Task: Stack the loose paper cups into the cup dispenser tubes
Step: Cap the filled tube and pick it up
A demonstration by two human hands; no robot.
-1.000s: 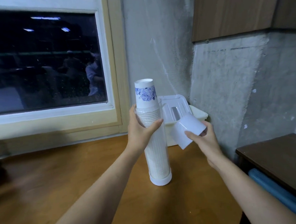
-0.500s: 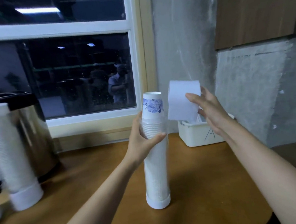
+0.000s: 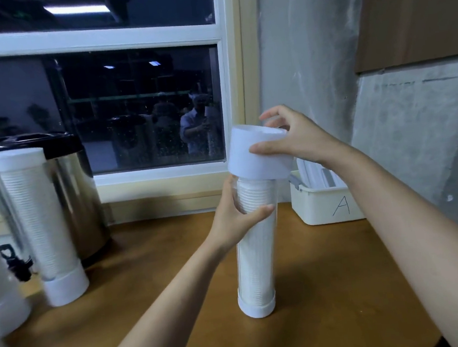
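- Left hand [image 3: 236, 217] wraps the clear plastic dispenser tube [image 3: 254, 257], steadying it upright on the brown wooden counter [image 3: 330, 275]. The white paper cup stack [image 3: 252, 196] is inside.
- Right hand [image 3: 300, 138] pinches the white cylindrical cap [image 3: 258, 153] at the tube top, probably to seat it.

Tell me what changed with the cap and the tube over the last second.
The right hand carried the white cap up from beside the dispenser tube and over its top. The cap now covers the blue-patterned top cup, which no longer shows. The right hand still grips the cap. Unchanged: the left hand holds the upper tube, which stands upright on the table.
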